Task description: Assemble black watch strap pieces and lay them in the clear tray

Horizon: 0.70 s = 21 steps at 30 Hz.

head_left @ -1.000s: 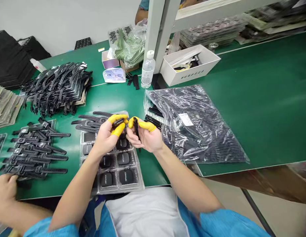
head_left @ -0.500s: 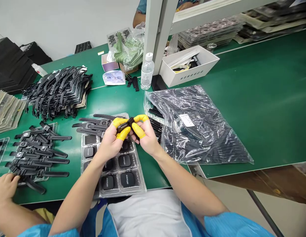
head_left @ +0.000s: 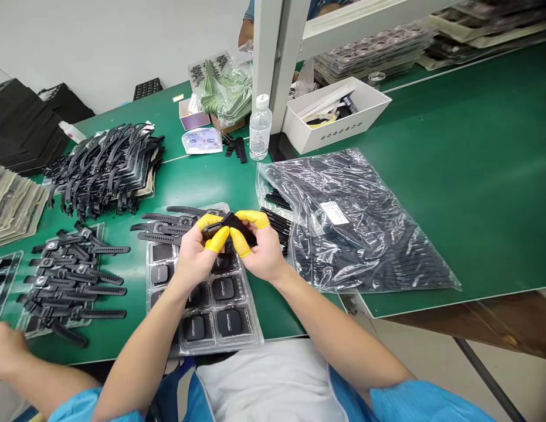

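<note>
My left hand [head_left: 197, 255], with yellow finger cots on thumb and index, pinches a dark watch case [head_left: 211, 230]. My right hand [head_left: 263, 249], in matching cots, grips a black watch strap [head_left: 243, 228] at the case's right end. The thumbs almost meet where case and strap join; whether the two are connected I cannot tell. Below lies a clear plastic tray [head_left: 256, 328] with several square black watch faces [head_left: 229, 322] in its pockets. Strapped watches [head_left: 160, 228] lie across the tray's far left corner. Loose black straps [head_left: 277, 223] lie just beyond my right hand.
A clear bag of black straps [head_left: 365, 234] lies on the right. Behind it stand a water bottle [head_left: 260, 129] and a white box [head_left: 338, 117]. Watches [head_left: 70, 275] and stacked strap-laden trays [head_left: 105, 164] are at left. A co-worker's hand [head_left: 6, 349] is at the left edge.
The strap in my right hand has turned and now shows its broad side toward the lower right. The co-worker's hand has moved left, off the pile of watches.
</note>
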{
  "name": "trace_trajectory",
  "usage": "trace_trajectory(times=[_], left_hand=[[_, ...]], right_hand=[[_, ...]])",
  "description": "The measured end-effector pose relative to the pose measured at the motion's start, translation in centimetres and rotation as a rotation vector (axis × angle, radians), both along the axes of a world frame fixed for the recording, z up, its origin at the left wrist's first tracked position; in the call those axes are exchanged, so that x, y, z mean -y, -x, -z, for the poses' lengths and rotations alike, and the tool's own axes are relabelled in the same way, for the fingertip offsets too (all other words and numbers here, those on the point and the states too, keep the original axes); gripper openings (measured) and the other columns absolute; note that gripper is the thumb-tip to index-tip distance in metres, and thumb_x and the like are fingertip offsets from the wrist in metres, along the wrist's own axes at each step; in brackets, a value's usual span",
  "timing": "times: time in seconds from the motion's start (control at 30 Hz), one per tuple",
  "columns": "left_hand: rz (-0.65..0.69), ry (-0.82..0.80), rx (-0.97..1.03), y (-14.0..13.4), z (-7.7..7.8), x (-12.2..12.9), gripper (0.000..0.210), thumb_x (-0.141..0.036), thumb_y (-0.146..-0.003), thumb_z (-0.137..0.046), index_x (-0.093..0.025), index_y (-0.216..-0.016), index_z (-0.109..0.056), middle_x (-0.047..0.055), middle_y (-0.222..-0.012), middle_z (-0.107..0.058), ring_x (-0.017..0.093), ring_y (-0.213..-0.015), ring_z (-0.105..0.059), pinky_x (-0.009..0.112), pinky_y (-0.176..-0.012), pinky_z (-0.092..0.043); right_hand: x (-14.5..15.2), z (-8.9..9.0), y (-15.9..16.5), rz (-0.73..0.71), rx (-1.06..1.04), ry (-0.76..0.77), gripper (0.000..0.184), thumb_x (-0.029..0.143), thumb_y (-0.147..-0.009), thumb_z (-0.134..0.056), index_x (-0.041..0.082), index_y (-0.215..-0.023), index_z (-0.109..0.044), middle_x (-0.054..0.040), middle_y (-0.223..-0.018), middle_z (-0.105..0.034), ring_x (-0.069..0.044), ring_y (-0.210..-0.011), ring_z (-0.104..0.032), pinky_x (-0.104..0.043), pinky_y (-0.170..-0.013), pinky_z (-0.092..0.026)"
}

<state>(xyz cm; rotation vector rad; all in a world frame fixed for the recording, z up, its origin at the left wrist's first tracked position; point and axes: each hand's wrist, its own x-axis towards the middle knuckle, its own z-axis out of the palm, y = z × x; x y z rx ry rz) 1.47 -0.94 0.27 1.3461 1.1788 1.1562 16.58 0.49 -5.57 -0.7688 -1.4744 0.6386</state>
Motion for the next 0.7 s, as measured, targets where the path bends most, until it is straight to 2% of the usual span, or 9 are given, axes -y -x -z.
trace_trajectory(times=[0.17,0.27,0.37,0.57,0.7], left_hand=[[-0.001,0.009,-0.006,0.1,0.0,-0.1,0.039,-0.054,-0.088,-0.079,-0.019,-0.102,-0.068,-0.004,-0.065,-0.058,0.009,-0.054,-0.05,0.022,-0.051,-0.042],[-0.01,0.007,-0.02,0.2,0.0,-0.2,0.04,-0.056,-0.087,-0.079,-0.019,-0.1,-0.068,-0.004,-0.063,-0.058,0.009,-0.052,-0.049,0.022,-0.051,-0.041],[-0.003,0.017,-0.02,0.2,-0.1,-0.3,0.041,-0.057,-0.087,-0.079,-0.019,-0.1,-0.068,-0.004,-0.062,-0.059,0.009,-0.052,-0.049,0.022,-0.049,-0.039],[-0.022,0.026,-0.003,-0.1,-0.4,-0.6,0.042,-0.058,-0.082,-0.083,-0.02,-0.094,-0.068,-0.005,-0.059,-0.057,0.008,-0.048,-0.047,0.021,-0.046,-0.037],[-0.032,0.008,-0.011,-0.1,-0.3,-0.6,0.042,-0.058,-0.081,-0.084,-0.02,-0.092,-0.07,-0.005,-0.061,-0.056,0.008,-0.048,-0.046,0.022,-0.046,-0.039]], right_hand=[[-0.1,-0.1,-0.1,0.093,0.095,-0.072,0.027,0.028,-0.103,-0.061,0.026,-0.129,-0.056,-0.0096,-0.113,-0.076,-0.023,-0.093,-0.077,-0.038,-0.081,-0.066],[-0.1,-0.3,-0.2,0.099,0.106,-0.054,0.025,0.028,-0.103,-0.061,0.025,-0.128,-0.058,-0.0091,-0.11,-0.077,-0.023,-0.092,-0.078,-0.038,-0.081,-0.067],[-0.1,-0.4,-0.2,0.041,0.048,0.025,0.025,0.03,-0.101,-0.064,0.025,-0.125,-0.059,-0.0084,-0.112,-0.078,-0.022,-0.096,-0.078,-0.038,-0.086,-0.066],[-0.1,-1.0,-0.3,-0.127,-0.085,0.123,0.024,0.027,-0.099,-0.066,0.025,-0.121,-0.057,-0.0058,-0.105,-0.078,-0.02,-0.092,-0.078,-0.038,-0.084,-0.066],[0.1,-1.3,-0.3,-0.189,-0.132,0.208,0.024,0.032,-0.099,-0.066,0.025,-0.12,-0.057,-0.0061,-0.105,-0.078,-0.022,-0.091,-0.077,-0.041,-0.085,-0.066]])
